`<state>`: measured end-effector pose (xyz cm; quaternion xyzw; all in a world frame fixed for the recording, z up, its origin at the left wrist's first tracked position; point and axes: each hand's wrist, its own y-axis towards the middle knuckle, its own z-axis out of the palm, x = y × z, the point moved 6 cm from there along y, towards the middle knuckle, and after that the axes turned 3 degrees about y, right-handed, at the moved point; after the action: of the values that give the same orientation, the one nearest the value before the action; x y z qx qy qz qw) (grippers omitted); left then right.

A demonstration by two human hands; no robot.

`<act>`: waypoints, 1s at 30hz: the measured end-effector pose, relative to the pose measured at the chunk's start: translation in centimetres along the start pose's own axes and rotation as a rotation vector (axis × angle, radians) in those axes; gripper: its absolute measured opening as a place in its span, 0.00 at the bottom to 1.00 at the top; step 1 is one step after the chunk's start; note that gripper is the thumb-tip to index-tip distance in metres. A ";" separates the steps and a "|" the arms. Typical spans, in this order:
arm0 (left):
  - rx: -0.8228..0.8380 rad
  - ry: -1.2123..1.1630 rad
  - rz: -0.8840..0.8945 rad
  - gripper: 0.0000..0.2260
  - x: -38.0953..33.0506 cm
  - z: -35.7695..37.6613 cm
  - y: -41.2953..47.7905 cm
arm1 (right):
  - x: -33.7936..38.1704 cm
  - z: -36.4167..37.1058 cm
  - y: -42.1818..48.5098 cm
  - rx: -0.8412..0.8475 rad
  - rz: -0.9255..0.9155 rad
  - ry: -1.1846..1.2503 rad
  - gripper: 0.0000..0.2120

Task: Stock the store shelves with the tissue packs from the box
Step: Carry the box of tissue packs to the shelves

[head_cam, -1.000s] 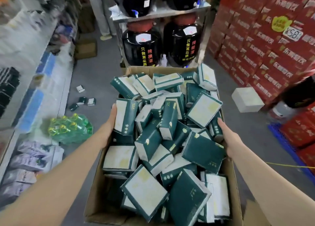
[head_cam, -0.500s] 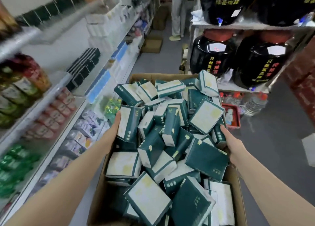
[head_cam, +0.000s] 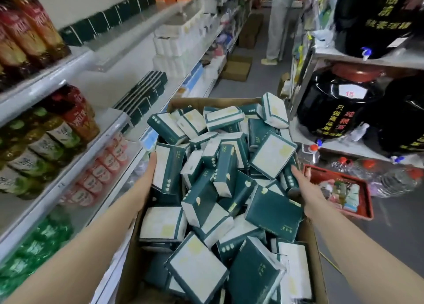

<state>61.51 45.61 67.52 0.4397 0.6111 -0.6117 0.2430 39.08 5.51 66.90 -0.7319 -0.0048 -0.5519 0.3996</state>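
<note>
A brown cardboard box (head_cam: 213, 101) is held in front of me, heaped with several dark green and white tissue packs (head_cam: 273, 209). My left hand (head_cam: 149, 173) grips the box's left side, thumb up against a pack at the rim. My right hand (head_cam: 305, 189) grips the right side, its fingers hidden beyond the edge. The box hangs beside the white store shelves (head_cam: 110, 131) on my left. Matching dark green packs (head_cam: 142, 95) stand in a row on the middle shelf just beyond the box, and more line the upper shelf (head_cam: 103, 21).
Bagged goods fill the near left shelves (head_cam: 46, 138). On the right, a metal rack holds big black jars (head_cam: 332, 106); a red tray (head_cam: 364, 202) and water bottles (head_cam: 390, 177) lie on the floor. A person (head_cam: 277, 21) and cardboard boxes (head_cam: 237, 67) stand further down the aisle.
The view has swung left, from the red cartons and jar rack toward the shelves. The box has come along beside the shelves. Both hands keep the same hold.
</note>
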 end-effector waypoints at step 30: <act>-0.390 -0.110 -0.134 0.40 -11.2 -8.4 29.5 | 14.8 36.2 27.4 0.264 0.116 -0.221 0.35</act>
<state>93.69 46.97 62.25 0.3089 0.7315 -0.5196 0.3153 86.24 1.75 60.46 -0.7283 -0.0786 -0.4387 0.5205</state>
